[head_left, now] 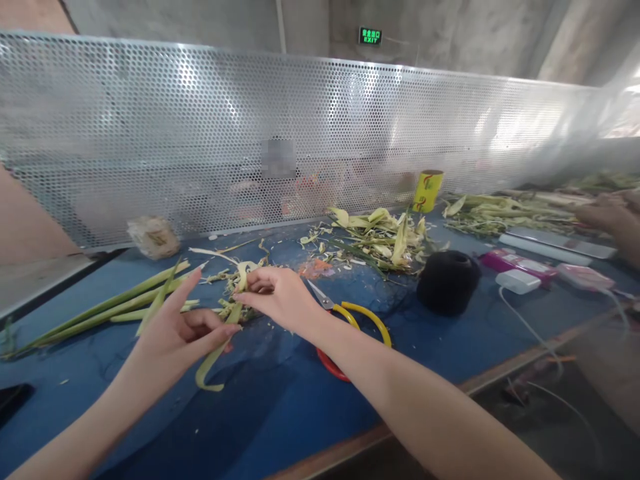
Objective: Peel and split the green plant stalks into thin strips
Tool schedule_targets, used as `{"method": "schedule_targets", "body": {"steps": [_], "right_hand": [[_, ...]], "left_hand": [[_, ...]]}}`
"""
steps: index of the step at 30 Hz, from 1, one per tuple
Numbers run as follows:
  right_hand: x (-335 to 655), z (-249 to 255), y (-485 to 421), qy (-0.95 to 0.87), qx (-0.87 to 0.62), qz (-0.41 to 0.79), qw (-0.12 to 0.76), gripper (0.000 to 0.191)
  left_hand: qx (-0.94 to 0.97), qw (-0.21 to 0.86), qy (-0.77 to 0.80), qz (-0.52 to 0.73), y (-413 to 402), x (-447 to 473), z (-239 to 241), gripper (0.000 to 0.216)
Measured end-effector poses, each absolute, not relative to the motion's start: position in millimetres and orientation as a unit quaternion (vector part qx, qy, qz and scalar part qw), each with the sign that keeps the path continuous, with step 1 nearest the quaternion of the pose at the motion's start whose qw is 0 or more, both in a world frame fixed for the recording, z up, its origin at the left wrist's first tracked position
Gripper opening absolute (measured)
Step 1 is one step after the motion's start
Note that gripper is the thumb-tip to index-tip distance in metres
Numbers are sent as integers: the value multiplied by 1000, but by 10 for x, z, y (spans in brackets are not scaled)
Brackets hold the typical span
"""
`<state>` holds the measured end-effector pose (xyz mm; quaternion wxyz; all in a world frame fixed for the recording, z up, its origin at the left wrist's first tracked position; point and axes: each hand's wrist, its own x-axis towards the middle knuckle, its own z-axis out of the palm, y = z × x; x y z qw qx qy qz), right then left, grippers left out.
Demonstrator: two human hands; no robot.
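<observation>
Moderate, diffuse lighting. The brightest area lies far to the right of the grip of the right hand (280,297), where the background washes out toward white. Beyond the grip, a perforated metal panel (150,133) shows scattered glare; above it, an exit sign (370,36) glows green against a dim wall (450,40). Soft shadow darkens the blue tabletop (295,420) on the near side of the grip. Wide-angle distortion stretches the right forearm (400,387). Far right of the grip, a co-worker's hand (607,215) appears dim and blurred. Pixelation masks a small patch behind the grip.
</observation>
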<state>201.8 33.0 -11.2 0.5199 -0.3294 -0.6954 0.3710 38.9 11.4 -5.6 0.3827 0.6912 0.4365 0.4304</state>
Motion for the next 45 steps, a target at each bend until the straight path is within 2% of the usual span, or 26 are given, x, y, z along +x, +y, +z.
{"method": "schedule_targets", "body": {"steps": [6, 12, 18, 21, 26, 32, 39, 45], "right_hand": [[1972, -94, 283, -708, -321, 375, 506, 8], [1920, -116, 252, -733, -320, 410, 439, 22], [1939, -128, 213, -761, -318, 371, 426, 23], [1940, -141, 226, -750, -312, 390, 432, 28], [1946, -153, 277, -737, -281, 451, 419, 31], [2035, -44, 221, -750, -276, 428, 422, 32], [2080, 17, 185, -763, -288, 406, 413, 22], [2054, -7, 183, -725, -268, 481, 413, 17]], "left_hand": [[673, 325, 445, 494, 164, 363, -62, 99], [666, 262, 467, 519, 198, 339, -26, 103], [646, 304, 499, 491, 152, 407, 35, 101], [635, 311, 506, 493, 150, 414, 64, 102], [646, 330, 482, 491, 168, 379, 53, 91], [631, 394, 447, 497, 209, 360, -3, 89], [619, 419, 440, 498, 211, 346, 27, 88], [606, 429, 427, 516, 219, 312, 32, 86]]}}
